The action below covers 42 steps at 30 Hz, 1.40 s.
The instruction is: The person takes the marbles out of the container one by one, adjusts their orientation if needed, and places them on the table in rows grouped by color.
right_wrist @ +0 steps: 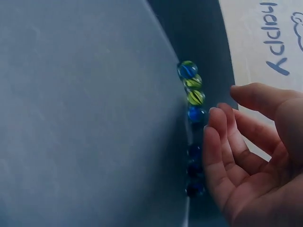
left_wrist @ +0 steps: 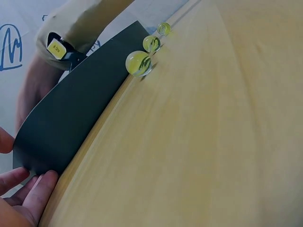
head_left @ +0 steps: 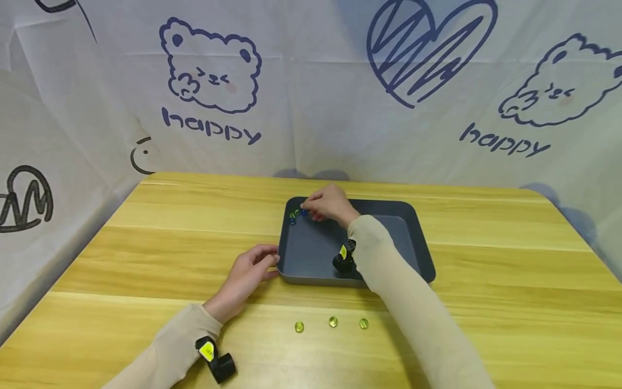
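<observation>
A dark grey rectangular tray (head_left: 316,248) lies on the table. My left hand (head_left: 250,275) rests its fingertips against the tray's outer wall at the front left corner. My right hand (head_left: 330,204) is over the far left part of the tray, its thumb and fingers apart with nothing between them. Close beside its fingertips, several blue marbles (right_wrist: 195,114) and yellow-green marbles (right_wrist: 195,98) form a row along the tray's inner edge. In front of the tray, three clear yellow-green marbles sit spaced out on the wood: a left marble (head_left: 299,327), a middle marble (head_left: 332,322) and a right marble (head_left: 364,323).
The wood-grain table (head_left: 510,259) extends on both sides of the tray. Behind it hangs a white cloth (head_left: 316,135) with bear and heart drawings. A small black camera is strapped at each wrist; the right one (head_left: 344,258) hangs over the tray.
</observation>
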### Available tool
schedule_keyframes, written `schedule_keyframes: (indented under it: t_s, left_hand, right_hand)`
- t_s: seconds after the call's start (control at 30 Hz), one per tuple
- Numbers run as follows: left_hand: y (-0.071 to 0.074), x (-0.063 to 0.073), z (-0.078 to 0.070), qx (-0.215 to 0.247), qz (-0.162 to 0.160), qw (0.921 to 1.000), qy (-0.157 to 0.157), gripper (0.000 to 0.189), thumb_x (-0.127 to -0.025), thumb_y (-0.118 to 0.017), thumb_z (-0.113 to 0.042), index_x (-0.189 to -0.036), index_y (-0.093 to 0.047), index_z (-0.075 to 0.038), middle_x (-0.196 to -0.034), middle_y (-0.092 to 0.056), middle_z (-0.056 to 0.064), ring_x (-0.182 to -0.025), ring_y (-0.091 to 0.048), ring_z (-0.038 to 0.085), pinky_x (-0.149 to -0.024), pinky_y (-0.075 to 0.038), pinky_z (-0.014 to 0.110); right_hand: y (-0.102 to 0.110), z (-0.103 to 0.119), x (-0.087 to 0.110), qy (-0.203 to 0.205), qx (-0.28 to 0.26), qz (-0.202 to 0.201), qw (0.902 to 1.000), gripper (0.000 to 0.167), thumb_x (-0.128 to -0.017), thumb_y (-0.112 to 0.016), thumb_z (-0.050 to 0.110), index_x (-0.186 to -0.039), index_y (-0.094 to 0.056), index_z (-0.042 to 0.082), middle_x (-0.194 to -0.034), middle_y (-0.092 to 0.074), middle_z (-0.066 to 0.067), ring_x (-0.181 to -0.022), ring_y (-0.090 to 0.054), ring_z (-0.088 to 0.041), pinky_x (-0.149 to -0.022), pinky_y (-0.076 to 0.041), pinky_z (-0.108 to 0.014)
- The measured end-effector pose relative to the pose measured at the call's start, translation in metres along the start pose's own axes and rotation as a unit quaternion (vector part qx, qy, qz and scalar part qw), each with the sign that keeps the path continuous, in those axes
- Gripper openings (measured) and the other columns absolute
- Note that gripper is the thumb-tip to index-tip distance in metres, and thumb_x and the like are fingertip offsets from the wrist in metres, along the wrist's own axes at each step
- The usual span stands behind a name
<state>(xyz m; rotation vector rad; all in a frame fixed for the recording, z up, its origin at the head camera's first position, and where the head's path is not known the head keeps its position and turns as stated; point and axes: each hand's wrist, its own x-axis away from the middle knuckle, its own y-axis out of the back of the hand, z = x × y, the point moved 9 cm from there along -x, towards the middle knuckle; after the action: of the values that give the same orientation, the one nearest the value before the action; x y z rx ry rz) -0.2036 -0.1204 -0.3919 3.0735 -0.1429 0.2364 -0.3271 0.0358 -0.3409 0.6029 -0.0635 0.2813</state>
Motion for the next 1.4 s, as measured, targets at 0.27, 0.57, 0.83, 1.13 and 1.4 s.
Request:
schedule_keyframes:
  t_s: [0.27, 0.57, 0.83, 1.13, 1.4]
  left_hand:
    - [-0.001, 0.001, 0.002, 0.0, 0.002, 1.0, -0.004, 0.033, -0.097, -0.048, -0.005, -0.127, -0.054, 0.009, -0.124, -0.055, 0.023, -0.111, -0.056, 0.03, -0.087, -0.056, 0.034]
    - [-0.002, 0.002, 0.003, -0.002, -0.002, 1.0, -0.001, 0.033, -0.097, -0.048, -0.006, -0.126, -0.055, 0.008, -0.124, -0.055, 0.022, -0.11, -0.057, 0.029, -0.087, -0.056, 0.034]
    - [0.0, 0.003, 0.005, -0.005, -0.006, 1.0, 0.001, 0.033, -0.097, -0.049, -0.006, -0.126, -0.055, 0.008, -0.123, -0.055, 0.022, -0.109, -0.057, 0.028, -0.087, -0.056, 0.034]
    - [0.002, 0.003, 0.007, -0.005, -0.013, 0.9999, -0.001, 0.033, -0.096, -0.049, -0.005, -0.125, -0.056, 0.008, -0.122, -0.056, 0.022, -0.109, -0.057, 0.028, -0.086, -0.056, 0.034]
    - [0.002, 0.0, 0.005, -0.009, -0.012, 0.9999, -0.001, 0.034, -0.096, -0.049, -0.006, -0.126, -0.055, 0.008, -0.123, -0.056, 0.021, -0.109, -0.057, 0.028, -0.087, -0.056, 0.033]
  right_hand:
    - [-0.016, -0.001, -0.001, -0.003, 0.013, -0.003, 0.9999, 0.023, -0.089, -0.068, 0.015, -0.105, -0.073, -0.001, -0.08, -0.07, -0.013, -0.064, -0.065, -0.019, -0.059, -0.058, -0.028]
    - [-0.023, -0.006, -0.002, 0.003, 0.021, -0.018, 0.9996, 0.021, -0.09, -0.068, 0.012, -0.105, -0.073, -0.002, -0.081, -0.071, -0.012, -0.063, -0.065, -0.017, -0.056, -0.057, -0.025]
    - [-0.027, -0.006, -0.003, 0.005, 0.051, -0.036, 0.9981, 0.017, -0.09, -0.069, 0.016, -0.098, -0.076, 0.002, -0.071, -0.068, -0.006, -0.054, -0.062, -0.013, -0.052, -0.056, -0.025]
    - [-0.032, -0.006, -0.004, -0.009, 0.07, -0.031, 0.997, 0.018, -0.09, -0.069, 0.019, -0.099, -0.075, 0.005, -0.069, -0.068, -0.003, -0.055, -0.063, -0.014, -0.051, -0.055, -0.025]
    - [-0.033, -0.003, -0.007, 0.012, 0.072, -0.015, 0.9972, 0.016, -0.09, -0.067, 0.016, -0.096, -0.074, 0.002, -0.071, -0.068, -0.005, -0.057, -0.063, -0.015, -0.052, -0.056, -0.026]
